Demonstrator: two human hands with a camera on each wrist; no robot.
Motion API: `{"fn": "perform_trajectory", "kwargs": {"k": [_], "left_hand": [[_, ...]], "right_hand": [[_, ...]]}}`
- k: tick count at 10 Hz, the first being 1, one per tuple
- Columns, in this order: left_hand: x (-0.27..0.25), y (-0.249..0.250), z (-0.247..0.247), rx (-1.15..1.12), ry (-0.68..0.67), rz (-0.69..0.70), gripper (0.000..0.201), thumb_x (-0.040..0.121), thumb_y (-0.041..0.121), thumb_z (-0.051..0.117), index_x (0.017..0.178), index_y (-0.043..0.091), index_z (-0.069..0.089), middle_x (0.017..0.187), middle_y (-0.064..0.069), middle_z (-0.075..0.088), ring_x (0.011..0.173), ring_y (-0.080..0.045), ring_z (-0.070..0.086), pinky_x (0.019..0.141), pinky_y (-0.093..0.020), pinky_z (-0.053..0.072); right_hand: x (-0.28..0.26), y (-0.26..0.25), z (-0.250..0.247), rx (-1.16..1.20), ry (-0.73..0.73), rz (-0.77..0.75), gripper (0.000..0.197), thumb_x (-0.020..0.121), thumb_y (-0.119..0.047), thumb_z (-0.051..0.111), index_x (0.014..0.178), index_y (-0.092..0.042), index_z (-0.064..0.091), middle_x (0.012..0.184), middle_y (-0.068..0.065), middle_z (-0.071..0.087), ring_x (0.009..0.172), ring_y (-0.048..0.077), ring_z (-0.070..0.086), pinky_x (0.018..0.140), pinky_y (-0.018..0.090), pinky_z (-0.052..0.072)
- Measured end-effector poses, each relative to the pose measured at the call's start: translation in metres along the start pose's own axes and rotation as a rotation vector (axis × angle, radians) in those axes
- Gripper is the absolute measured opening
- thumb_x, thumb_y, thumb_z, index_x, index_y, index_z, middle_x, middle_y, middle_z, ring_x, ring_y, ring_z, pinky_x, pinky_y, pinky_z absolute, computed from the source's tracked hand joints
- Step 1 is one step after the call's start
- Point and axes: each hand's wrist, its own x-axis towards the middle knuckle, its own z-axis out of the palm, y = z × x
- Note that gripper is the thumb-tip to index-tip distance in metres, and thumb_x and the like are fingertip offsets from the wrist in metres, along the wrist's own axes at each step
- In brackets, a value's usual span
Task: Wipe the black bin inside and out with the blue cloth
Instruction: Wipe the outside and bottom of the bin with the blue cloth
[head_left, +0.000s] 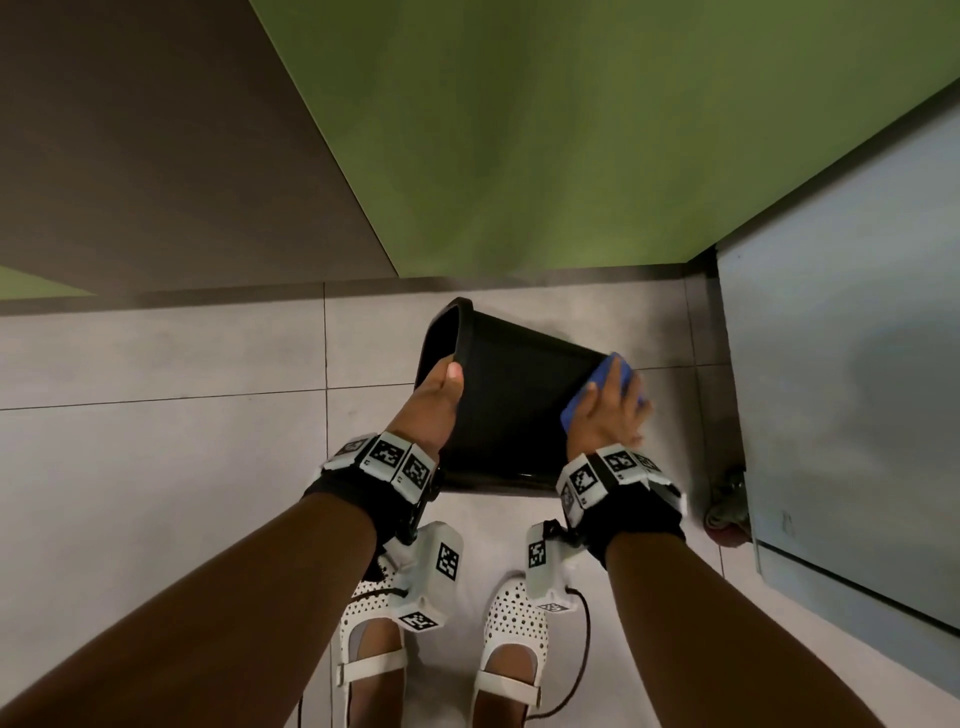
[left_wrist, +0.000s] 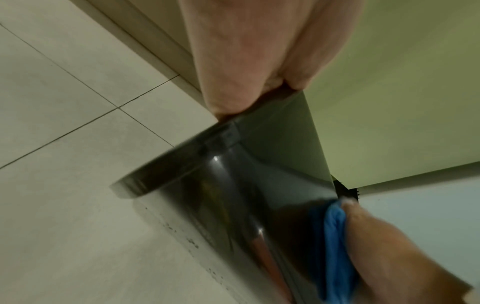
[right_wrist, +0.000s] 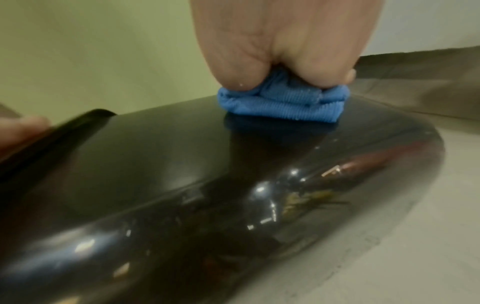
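Note:
A glossy black bin (head_left: 514, 405) is held off the tiled floor, tipped on its side with its mouth to the left. My left hand (head_left: 439, 400) grips the bin's rim (left_wrist: 182, 164), thumb on the outside, fingers hidden inside. The folded blue cloth (head_left: 597, 389) lies on the bin's outer wall near its base end, with my right hand (head_left: 610, 410) on top of it. In the right wrist view the fingers curl round the blue cloth (right_wrist: 283, 105) and press it on the black bin (right_wrist: 182, 174). In the left wrist view the blue cloth (left_wrist: 335, 236) shows at the lower right.
A green wall (head_left: 571, 130) stands behind the bin and a pale grey cabinet (head_left: 841, 364) on the right. Grey floor tiles (head_left: 156, 467) spread to the left. My feet in white shoes (head_left: 374, 639) stand below the bin. A small dark object (head_left: 727, 504) sits at the cabinet's foot.

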Motion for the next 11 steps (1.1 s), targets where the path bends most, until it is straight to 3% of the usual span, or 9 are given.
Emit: {"fn": "perform_trajectory", "kwargs": {"k": [2, 3, 4, 6, 7, 8, 9, 10, 11], "left_hand": [[-0.005, 0.037, 0.010, -0.239, -0.105, -0.234, 0.051, 0.093, 0.048, 0.038, 0.121, 0.009, 0.054, 0.108, -0.014, 0.062, 0.095, -0.025, 0.060, 0.071, -0.030, 0.055], [0.013, 0.062, 0.016, -0.242, -0.078, -0.319, 0.079, 0.079, 0.074, 0.034, 0.112, 0.005, 0.057, 0.084, -0.015, 0.064, 0.072, -0.024, 0.060, 0.062, -0.028, 0.048], [0.023, 0.069, 0.027, -0.098, -0.155, -0.436, 0.084, 0.072, 0.079, 0.039, 0.110, 0.006, 0.057, 0.102, -0.018, 0.064, 0.095, -0.034, 0.062, 0.076, -0.044, 0.049], [0.028, 0.044, 0.042, 0.151, -0.034, -0.451, 0.041, 0.089, 0.043, 0.035, 0.083, 0.006, 0.050, 0.086, -0.018, 0.061, 0.074, -0.031, 0.059, 0.070, -0.041, 0.055], [0.020, 0.051, 0.029, 0.072, -0.008, -0.458, 0.035, 0.092, 0.037, 0.036, 0.084, 0.004, 0.048, 0.077, -0.015, 0.057, 0.064, -0.027, 0.053, 0.058, -0.032, 0.049], [0.014, 0.061, 0.003, 0.052, 0.004, -0.427, 0.035, 0.092, 0.036, 0.035, 0.075, 0.007, 0.045, 0.070, -0.012, 0.050, 0.058, -0.025, 0.046, 0.059, -0.030, 0.041], [0.004, 0.067, -0.017, 0.091, -0.028, -0.430, 0.041, 0.091, 0.039, 0.035, 0.064, 0.010, 0.045, 0.055, -0.006, 0.049, 0.048, -0.020, 0.044, 0.055, -0.027, 0.036], [-0.002, 0.068, -0.030, 0.083, -0.040, -0.380, 0.039, 0.091, 0.035, 0.038, 0.058, 0.015, 0.042, 0.040, 0.001, 0.042, 0.035, -0.015, 0.038, 0.052, -0.025, 0.031], [-0.008, 0.073, -0.037, 0.043, -0.073, -0.356, 0.032, 0.091, 0.034, 0.037, 0.064, 0.019, 0.040, 0.049, 0.000, 0.037, 0.035, -0.012, 0.033, 0.053, -0.025, 0.027]], "right_hand": [[-0.003, 0.034, 0.004, 0.235, 0.162, 0.030, 0.052, 0.099, -0.030, 0.036, 0.147, -0.015, 0.024, 0.153, 0.019, 0.021, 0.139, 0.035, 0.025, 0.114, 0.039, 0.023], [-0.008, 0.056, 0.013, 0.327, -0.063, 0.020, 0.049, 0.101, -0.023, 0.033, 0.147, -0.013, 0.020, 0.154, 0.015, 0.018, 0.142, 0.030, 0.022, 0.115, 0.030, 0.017], [-0.029, 0.065, 0.032, 0.452, -0.120, 0.086, 0.047, 0.101, -0.017, 0.033, 0.147, -0.012, 0.022, 0.154, 0.009, 0.025, 0.141, 0.023, 0.026, 0.107, 0.017, 0.017], [-0.057, 0.027, 0.070, 0.757, -0.345, 0.231, 0.060, 0.095, -0.038, 0.038, 0.147, -0.016, 0.017, 0.152, 0.010, 0.028, 0.139, 0.025, 0.031, 0.116, 0.037, 0.025], [-0.045, 0.027, 0.072, 0.722, -0.431, 0.379, 0.048, 0.103, -0.024, 0.024, 0.147, -0.006, 0.015, 0.152, 0.016, 0.026, 0.139, 0.030, 0.029, 0.109, 0.027, 0.035], [-0.031, 0.025, 0.060, 0.974, -0.479, 0.635, 0.047, 0.104, -0.020, 0.017, 0.147, -0.001, 0.014, 0.153, 0.016, 0.025, 0.138, 0.030, 0.032, 0.053, 0.008, 0.050], [-0.039, 0.034, 0.068, 0.801, -0.462, 0.580, 0.044, 0.099, -0.030, 0.041, 0.137, -0.008, 0.037, 0.128, 0.016, 0.056, 0.113, 0.029, 0.058, 0.063, 0.012, 0.048], [-0.047, 0.027, 0.064, 0.707, -0.476, 0.624, 0.035, 0.089, -0.041, 0.056, 0.089, -0.005, 0.057, 0.073, 0.012, 0.056, 0.054, 0.019, 0.054, 0.042, 0.012, 0.044], [-0.044, 0.023, 0.062, 0.612, -0.490, 0.575, 0.045, 0.092, -0.049, 0.046, 0.111, -0.010, 0.059, 0.104, 0.015, 0.061, 0.085, 0.027, 0.063, 0.077, 0.028, 0.051]]}}
